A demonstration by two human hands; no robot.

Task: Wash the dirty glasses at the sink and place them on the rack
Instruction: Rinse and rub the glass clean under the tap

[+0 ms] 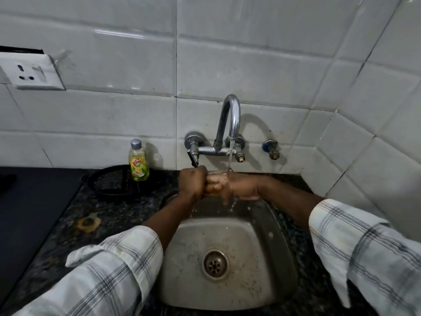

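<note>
A clear drinking glass (215, 181) is held upright under the running tap (230, 119), above the back of the steel sink (198, 247). My left hand (191, 183) is wrapped around the glass's left side. My right hand (241, 187) grips it from the right, and its fingers show through the glass. Water falls from the spout onto the glass rim and spills down into the basin. The drain (215, 262) lies in the sink's middle.
A yellow dish-soap bottle (138, 161) stands on a black round wire stand (127, 181) left of the tap. A dark stove top (27, 215) fills the left counter. A wall socket (29, 73) sits up left. The tiled wall closes the right corner.
</note>
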